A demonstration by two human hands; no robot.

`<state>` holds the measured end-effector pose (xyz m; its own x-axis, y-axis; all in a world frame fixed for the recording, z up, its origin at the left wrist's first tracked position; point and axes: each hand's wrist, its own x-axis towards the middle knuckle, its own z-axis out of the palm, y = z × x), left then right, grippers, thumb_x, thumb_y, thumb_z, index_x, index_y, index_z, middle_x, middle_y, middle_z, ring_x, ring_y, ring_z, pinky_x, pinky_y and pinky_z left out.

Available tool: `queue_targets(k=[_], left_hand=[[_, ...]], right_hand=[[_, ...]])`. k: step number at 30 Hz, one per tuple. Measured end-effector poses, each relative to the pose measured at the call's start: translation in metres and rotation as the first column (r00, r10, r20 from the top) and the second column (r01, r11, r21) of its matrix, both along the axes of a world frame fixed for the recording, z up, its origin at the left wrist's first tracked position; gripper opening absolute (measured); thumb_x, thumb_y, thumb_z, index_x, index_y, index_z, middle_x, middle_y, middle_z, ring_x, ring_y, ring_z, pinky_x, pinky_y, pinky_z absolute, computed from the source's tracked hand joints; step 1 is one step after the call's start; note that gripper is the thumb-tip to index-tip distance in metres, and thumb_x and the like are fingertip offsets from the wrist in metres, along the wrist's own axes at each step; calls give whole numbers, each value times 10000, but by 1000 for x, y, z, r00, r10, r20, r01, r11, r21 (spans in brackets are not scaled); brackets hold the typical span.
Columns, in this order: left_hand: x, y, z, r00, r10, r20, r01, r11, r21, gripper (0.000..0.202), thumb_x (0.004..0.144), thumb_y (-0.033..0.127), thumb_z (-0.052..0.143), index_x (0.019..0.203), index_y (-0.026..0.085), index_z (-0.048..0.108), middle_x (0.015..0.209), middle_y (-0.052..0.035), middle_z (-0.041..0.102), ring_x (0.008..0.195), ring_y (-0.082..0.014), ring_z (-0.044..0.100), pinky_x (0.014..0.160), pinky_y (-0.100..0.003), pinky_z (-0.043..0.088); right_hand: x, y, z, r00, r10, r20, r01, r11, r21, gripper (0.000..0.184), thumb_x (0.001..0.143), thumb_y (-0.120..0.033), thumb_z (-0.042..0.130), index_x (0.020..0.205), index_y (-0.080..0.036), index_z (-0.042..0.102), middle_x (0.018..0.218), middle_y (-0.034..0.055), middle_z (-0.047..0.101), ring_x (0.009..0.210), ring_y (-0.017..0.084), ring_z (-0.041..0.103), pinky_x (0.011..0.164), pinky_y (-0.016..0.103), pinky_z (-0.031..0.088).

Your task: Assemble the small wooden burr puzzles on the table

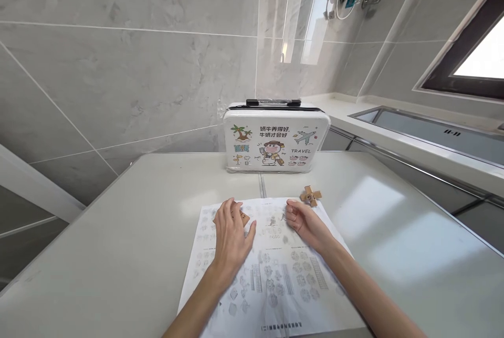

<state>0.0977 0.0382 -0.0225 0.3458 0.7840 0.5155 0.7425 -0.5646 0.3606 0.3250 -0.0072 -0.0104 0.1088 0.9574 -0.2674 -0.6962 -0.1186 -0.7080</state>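
A large white sheet [271, 296] printed with rows of small figures and text lies on the table. Spread over its upper left part is my left hand [230, 233], thumb apart, fingers resting on a flat brown wooden piece [244, 218] with dark markings; the fingers cover much of that piece. My right hand [303, 221] is curled above the sheet's upper right, thumb and fingers together. Whatever is in them, if anything, cannot be made out. Just beyond this hand sits a brown cross-shaped wooden piece [311, 196] with a dark mark, at the sheet's corner.
A white case [275, 138] with cartoon prints and a black handle stands at the back of the table [118, 254], near the grey tiled wall [157, 54]. On the right are a counter with a sink [433, 136] and a window. Cables hang at the upper right.
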Motion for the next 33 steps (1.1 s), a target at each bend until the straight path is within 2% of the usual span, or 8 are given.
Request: queue_targets(k=[5,10,14,19,29,33], left_hand=[[-8,9,1,1000,-5,-1,5,1000,-26,522,929,370,657,1380,195,459,1430,-188,512,1342,-393,489,1098,-600,426],[-27,30,12,999,-36,-9,35,994,-100,585,909,494,683,1374,203,478,1391,-162,575,1256,-371,566,1043,-565,472],[-48,45,21,1000,-12,6,13,994,-109,409,980,539,572,1229,215,545,1241,-120,641,1102,-322,623,937,-505,513],[-66,52,20,999,25,-27,-27,996,-80,379,963,609,554,927,231,557,990,-83,627,924,-298,579,835,-480,501],[-69,53,13,998,15,-57,-21,993,-113,437,984,588,507,741,229,563,988,-102,596,962,-305,543,860,-487,509],[-65,50,12,998,-50,-34,46,991,-123,408,1002,536,513,759,227,625,1005,-101,608,997,-305,544,884,-488,520]], right_hand=[[-4,0,0,995,19,101,-18,1000,-12,333,796,-362,887,752,-184,608,726,-29,531,587,84,418,504,208,378],[-8,-2,1,976,49,210,-50,999,0,351,818,-434,859,796,-193,605,762,-24,544,607,97,451,527,228,383],[-10,-3,3,962,84,261,-91,996,16,342,843,-461,832,828,-204,607,773,-24,550,624,110,457,551,241,402],[-14,-3,4,936,93,338,-100,995,4,350,860,-500,806,846,-210,611,760,-24,553,622,119,454,560,253,398],[-21,-4,3,853,99,513,-131,991,27,393,859,-568,769,846,-211,605,672,-41,576,563,114,460,552,257,396],[-26,-6,2,795,91,600,-153,987,52,383,882,-583,727,875,-219,609,651,-47,568,531,117,467,534,261,400]])
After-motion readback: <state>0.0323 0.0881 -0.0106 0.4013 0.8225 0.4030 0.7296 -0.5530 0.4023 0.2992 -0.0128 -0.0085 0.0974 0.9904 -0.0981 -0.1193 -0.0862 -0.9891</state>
